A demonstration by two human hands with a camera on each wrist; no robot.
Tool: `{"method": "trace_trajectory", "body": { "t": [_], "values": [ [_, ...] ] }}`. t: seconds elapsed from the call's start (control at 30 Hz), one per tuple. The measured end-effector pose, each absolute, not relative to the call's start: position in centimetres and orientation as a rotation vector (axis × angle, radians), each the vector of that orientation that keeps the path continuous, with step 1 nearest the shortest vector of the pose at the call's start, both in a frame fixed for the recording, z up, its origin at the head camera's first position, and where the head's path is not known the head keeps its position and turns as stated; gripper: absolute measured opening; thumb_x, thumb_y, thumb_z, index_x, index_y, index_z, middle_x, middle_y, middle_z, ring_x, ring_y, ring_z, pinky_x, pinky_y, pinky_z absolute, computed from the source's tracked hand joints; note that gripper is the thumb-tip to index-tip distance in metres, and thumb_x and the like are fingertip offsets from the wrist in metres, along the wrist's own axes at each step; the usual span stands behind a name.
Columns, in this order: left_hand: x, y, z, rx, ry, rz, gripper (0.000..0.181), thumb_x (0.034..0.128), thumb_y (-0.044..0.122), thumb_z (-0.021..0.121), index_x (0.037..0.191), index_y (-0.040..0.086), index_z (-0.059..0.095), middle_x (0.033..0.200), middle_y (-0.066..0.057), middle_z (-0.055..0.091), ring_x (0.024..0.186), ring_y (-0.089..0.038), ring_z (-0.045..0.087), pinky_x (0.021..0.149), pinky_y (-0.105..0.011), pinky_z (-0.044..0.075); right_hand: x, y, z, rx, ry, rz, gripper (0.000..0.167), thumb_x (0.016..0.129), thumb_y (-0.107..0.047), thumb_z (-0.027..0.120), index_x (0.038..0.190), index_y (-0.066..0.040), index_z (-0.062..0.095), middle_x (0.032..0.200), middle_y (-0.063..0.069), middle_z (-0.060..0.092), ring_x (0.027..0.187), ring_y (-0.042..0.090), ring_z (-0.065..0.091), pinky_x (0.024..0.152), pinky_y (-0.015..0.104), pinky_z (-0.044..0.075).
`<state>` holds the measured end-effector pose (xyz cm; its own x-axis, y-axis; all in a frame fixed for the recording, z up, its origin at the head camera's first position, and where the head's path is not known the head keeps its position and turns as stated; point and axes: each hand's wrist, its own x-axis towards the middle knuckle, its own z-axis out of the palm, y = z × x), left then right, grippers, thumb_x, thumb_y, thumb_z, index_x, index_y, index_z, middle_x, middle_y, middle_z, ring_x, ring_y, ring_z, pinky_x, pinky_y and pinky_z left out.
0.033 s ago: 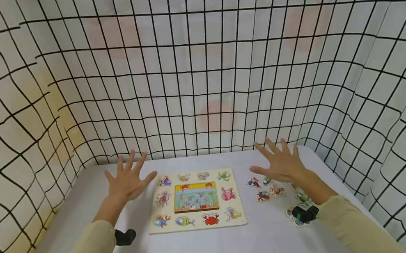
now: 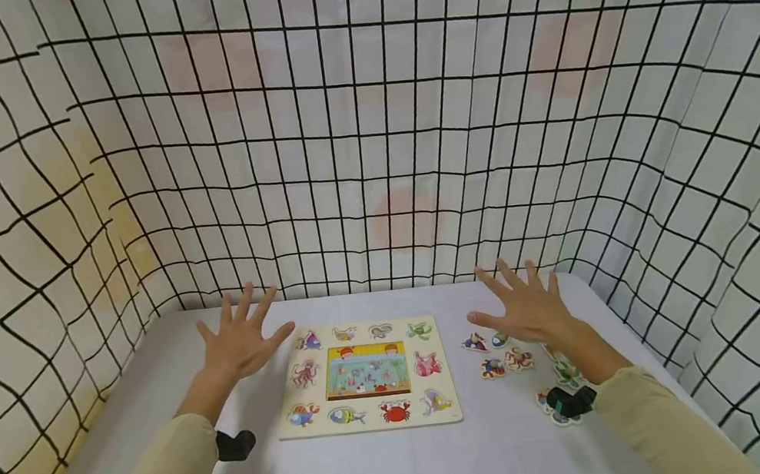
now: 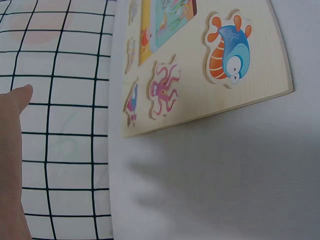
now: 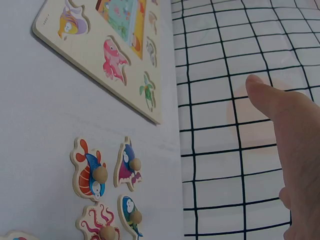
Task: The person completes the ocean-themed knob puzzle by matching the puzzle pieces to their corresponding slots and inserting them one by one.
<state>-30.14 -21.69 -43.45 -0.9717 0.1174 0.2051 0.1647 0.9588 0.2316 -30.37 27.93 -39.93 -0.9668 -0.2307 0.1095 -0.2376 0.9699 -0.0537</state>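
Observation:
A wooden puzzle board point(image 2: 371, 415) with sea-animal pictures around a central aquarium scene lies flat on the white table. Left of it, my left hand point(image 2: 240, 346) is held up with fingers spread, holding nothing. My right hand point(image 2: 529, 309) hovers likewise on the right side, fingers spread, above loose knobbed puzzle pieces. Among these are a blue and orange lobster piece point(image 4: 90, 175), an octopus piece point(image 4: 97, 222) and a purple fish piece point(image 4: 127, 167). More pieces point(image 2: 564, 368) lie partly hidden under the right forearm.
A black grid net point(image 2: 371, 153) over white cloth rises behind the table and along both sides. Black wrist straps point(image 2: 235, 445) sit at the sleeve cuffs. White table surface point(image 2: 377, 469) extends in front of the board.

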Motion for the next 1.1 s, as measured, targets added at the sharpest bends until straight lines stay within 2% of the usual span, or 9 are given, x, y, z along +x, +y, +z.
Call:
{"method": "trace_trajectory", "body": {
  "t": [0.33, 0.47, 0.7, 0.83, 0.93, 1.1],
  "values": [
    [-29.8, -21.7, -43.2, -0.230, -2.921, -0.374, 0.087, 0.0973, 0.076, 0.039, 0.167, 0.028, 0.017, 0.172, -0.015, 0.003, 0.153, -0.051, -0.005, 0.103, -0.088, -0.004, -30.1, 27.4, -39.6, 0.364, -3.019, 0.103, 0.101, 0.088, -0.087, 0.041, 0.167, -0.027, 0.020, 0.170, 0.021, 0.009, 0.149, 0.059, -0.003, 0.106, 0.085, -0.005],
    [-29.9, -21.8, -43.4, -0.238, -2.927, -0.377, 0.087, 0.0977, 0.075, 0.039, 0.168, 0.030, 0.013, 0.172, -0.015, 0.001, 0.153, -0.050, -0.007, 0.102, -0.088, -0.007, -30.0, 27.3, -39.4, 0.375, -3.018, 0.089, 0.101, 0.088, -0.087, 0.041, 0.167, -0.027, 0.022, 0.170, 0.021, 0.010, 0.150, 0.059, -0.001, 0.107, 0.085, -0.003],
    [-30.4, -21.9, -43.5, -0.239, -2.919, -0.405, 0.087, 0.0978, 0.074, 0.040, 0.167, 0.027, 0.018, 0.172, -0.014, 0.001, 0.153, -0.049, -0.006, 0.105, -0.085, -0.008, -30.1, 27.8, -39.2, 0.405, -2.997, 0.097, 0.098, 0.089, -0.085, 0.044, 0.166, -0.027, 0.026, 0.170, 0.020, 0.014, 0.149, 0.060, 0.002, 0.108, 0.084, 0.001],
    [-30.6, -21.6, -44.4, -0.267, -2.907, -0.468, 0.089, 0.0977, 0.073, 0.042, 0.167, 0.023, 0.018, 0.171, -0.018, 0.005, 0.154, -0.049, -0.001, 0.109, -0.083, 0.000, -30.3, 28.4, -39.7, 0.464, -2.973, 0.155, 0.092, 0.092, -0.079, 0.047, 0.164, -0.024, 0.031, 0.169, 0.020, 0.019, 0.150, 0.058, 0.009, 0.110, 0.083, 0.004],
    [-30.5, -21.5, -45.6, -0.301, -2.876, -0.540, 0.089, 0.0985, 0.069, 0.047, 0.166, 0.019, 0.021, 0.170, -0.023, 0.011, 0.153, -0.051, 0.007, 0.112, -0.080, 0.011, -30.5, 28.8, -40.4, 0.537, -2.942, 0.247, 0.087, 0.095, -0.072, 0.052, 0.162, -0.019, 0.037, 0.168, 0.020, 0.023, 0.150, 0.054, 0.015, 0.112, 0.080, 0.010],
    [-30.3, -21.6, -47.9, -0.373, -2.827, -0.849, 0.083, 0.0998, 0.050, 0.062, 0.163, 0.008, 0.028, 0.167, -0.026, 0.017, 0.151, -0.052, 0.016, 0.114, -0.074, 0.019, -30.6, 29.4, -42.4, 0.642, -2.897, 0.427, 0.077, 0.098, -0.062, 0.058, 0.157, -0.012, 0.046, 0.164, 0.020, 0.032, 0.149, 0.049, 0.025, 0.113, 0.074, 0.023]
  ]
}}
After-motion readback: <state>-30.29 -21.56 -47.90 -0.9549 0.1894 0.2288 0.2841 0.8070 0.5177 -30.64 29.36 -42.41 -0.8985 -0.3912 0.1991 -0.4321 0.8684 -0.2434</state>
